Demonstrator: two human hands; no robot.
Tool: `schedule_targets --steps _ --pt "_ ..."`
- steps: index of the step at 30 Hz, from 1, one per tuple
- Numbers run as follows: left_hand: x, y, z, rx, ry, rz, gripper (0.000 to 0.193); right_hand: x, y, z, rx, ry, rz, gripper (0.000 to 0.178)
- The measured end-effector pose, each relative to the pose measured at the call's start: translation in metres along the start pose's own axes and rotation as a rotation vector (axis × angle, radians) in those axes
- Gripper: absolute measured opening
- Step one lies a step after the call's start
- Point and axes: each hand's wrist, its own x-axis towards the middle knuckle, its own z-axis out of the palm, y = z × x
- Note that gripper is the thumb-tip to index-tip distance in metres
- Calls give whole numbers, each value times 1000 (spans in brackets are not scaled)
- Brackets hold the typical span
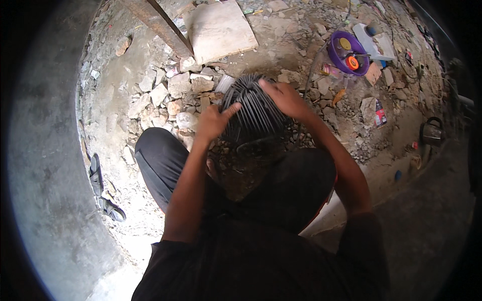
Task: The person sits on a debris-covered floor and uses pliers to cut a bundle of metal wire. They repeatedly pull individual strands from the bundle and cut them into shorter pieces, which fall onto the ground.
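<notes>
Between my knees, over the rubble, stands a dark grey ribbed thing (256, 110), rounded, with many thin parallel slats or rods running down from its top. Whether it is a slatted basket or a finned part, I cannot tell. My left hand (213, 121) grips its left side, thumb laid over the slats and fingers mostly hidden. On the upper right side, my right hand (287, 101) holds it, one digit reaching over the top edge. Below it lies a dark curved edge, too shadowed to make out.
Broken stones (178, 86) are heaped at the left and ahead. A purple basin (333, 54) with an orange tape-like roll sits at the far right, near a white block (379, 42). A pale board (221, 32) and rusty metal post (165, 27) are ahead; sandals (95, 174) lie left.
</notes>
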Motion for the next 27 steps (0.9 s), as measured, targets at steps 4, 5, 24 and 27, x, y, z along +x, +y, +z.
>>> schedule_targets --steps 4,5,24,27 --pt "39 -23 0 56 180 58 82 58 -28 0 -318 151 -34 78" --pt "43 -19 6 85 272 79 82 66 -30 2 -391 173 -74 77" --pt "138 -14 -22 264 496 -109 89 74 -15 26 -611 433 -313 75" --pt "127 28 -8 415 589 52 91 96 9 25 -560 460 -395 82"
